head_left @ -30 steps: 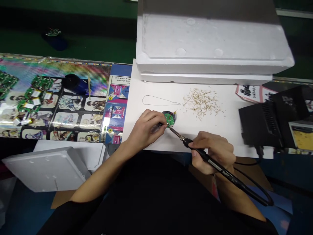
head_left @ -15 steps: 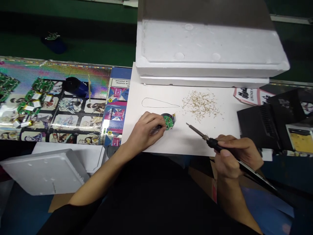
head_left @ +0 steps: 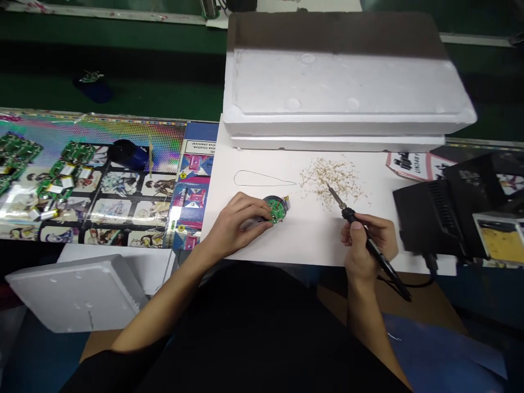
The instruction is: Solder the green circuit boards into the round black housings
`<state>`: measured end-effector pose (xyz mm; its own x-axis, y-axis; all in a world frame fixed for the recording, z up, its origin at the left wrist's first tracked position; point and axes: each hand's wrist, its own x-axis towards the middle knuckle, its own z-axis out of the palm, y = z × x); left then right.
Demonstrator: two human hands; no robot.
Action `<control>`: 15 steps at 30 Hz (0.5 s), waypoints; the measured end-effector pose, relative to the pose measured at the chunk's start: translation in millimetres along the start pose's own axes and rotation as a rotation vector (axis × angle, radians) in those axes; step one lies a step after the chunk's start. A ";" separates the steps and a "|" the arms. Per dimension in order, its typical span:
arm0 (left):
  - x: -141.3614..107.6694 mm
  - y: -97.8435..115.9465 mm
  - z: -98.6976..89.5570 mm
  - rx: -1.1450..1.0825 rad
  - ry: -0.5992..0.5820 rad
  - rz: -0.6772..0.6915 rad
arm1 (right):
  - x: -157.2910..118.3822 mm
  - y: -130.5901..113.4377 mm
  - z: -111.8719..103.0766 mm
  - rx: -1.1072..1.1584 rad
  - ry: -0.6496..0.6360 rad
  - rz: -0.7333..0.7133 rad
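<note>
On the white sheet [head_left: 303, 240] lies a round device with a green circuit board [head_left: 277, 209]. My left hand [head_left: 239, 225] is closed at its left edge, thumb and fingers gripping it. A soldering iron [head_left: 368, 240] is held in my right hand [head_left: 366, 245], its tip pointing up and left over a scatter of small pale bits [head_left: 338, 177]. A thin wire loop [head_left: 262, 177] rests on the sheet above the board.
A large white foam box [head_left: 339, 82] stands behind the sheet. Circuit boards [head_left: 73, 153] and a dark blue cup-like piece [head_left: 129, 155] lie on the left. At right are a black device [head_left: 421, 213] and a yellow sponge tray [head_left: 501, 243]. A foam lid [head_left: 77, 295] sits lower left.
My right hand has moved left with the soldering iron, whose tip is now over the pale bits. My left hand has stayed at the board, shifting slightly left in view.
</note>
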<state>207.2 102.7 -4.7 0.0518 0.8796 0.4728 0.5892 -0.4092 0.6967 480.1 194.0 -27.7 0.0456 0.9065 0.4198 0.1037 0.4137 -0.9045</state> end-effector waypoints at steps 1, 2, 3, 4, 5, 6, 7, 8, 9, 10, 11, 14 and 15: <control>-0.8 -0.5 -0.8 -0.002 0.002 -0.014 | -0.6 0.2 0.0 -0.006 -0.010 -0.006; -1.5 -0.8 -1.2 -0.004 0.008 -0.037 | -1.1 0.4 -0.3 -0.010 -0.019 -0.010; -1.9 -1.0 -1.2 -0.010 0.016 -0.065 | -1.5 0.8 -0.8 -0.016 -0.027 -0.010; -2.2 -1.1 -0.7 -0.018 0.018 -0.093 | -1.8 1.3 -1.3 -0.023 -0.030 -0.009; -2.1 -1.1 0.1 -0.030 0.011 -0.117 | -2.1 2.0 -1.9 -0.027 -0.032 -0.010; -1.8 -1.2 1.1 -0.044 -0.009 -0.134 | -2.3 2.7 -2.5 -0.030 -0.033 -0.009; -1.2 -1.2 2.3 -0.058 -0.037 -0.141 | -2.4 3.5 -3.0 -0.034 -0.033 -0.006; -0.4 -1.3 3.5 -0.066 -0.065 -0.145 | -2.6 4.2 -3.4 -0.036 -0.034 -0.002; 0.6 -1.2 4.4 -0.068 -0.083 -0.144 | -2.8 4.9 -3.9 -0.036 -0.037 0.001; 1.7 -1.0 4.8 -0.071 -0.092 -0.141 | -3.1 5.5 -4.5 -0.036 -0.042 0.002; 2.9 -0.7 4.5 -0.073 -0.094 -0.138 | -3.4 6.0 -5.1 -0.036 -0.047 0.004; 5.7 1.5 -3.1 -0.082 -0.089 -0.146 | -4.9 7.1 -8.0 -0.052 -0.047 0.028; 6.1 2.3 -8.6 -0.097 -0.090 -0.156 | -5.5 7.4 -9.2 -0.061 -0.041 0.041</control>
<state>201.9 105.0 4.4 0.0407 0.9505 0.3082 0.5157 -0.2841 0.8083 489.7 191.3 -36.0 0.0108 0.9259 0.3776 0.1630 0.3709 -0.9143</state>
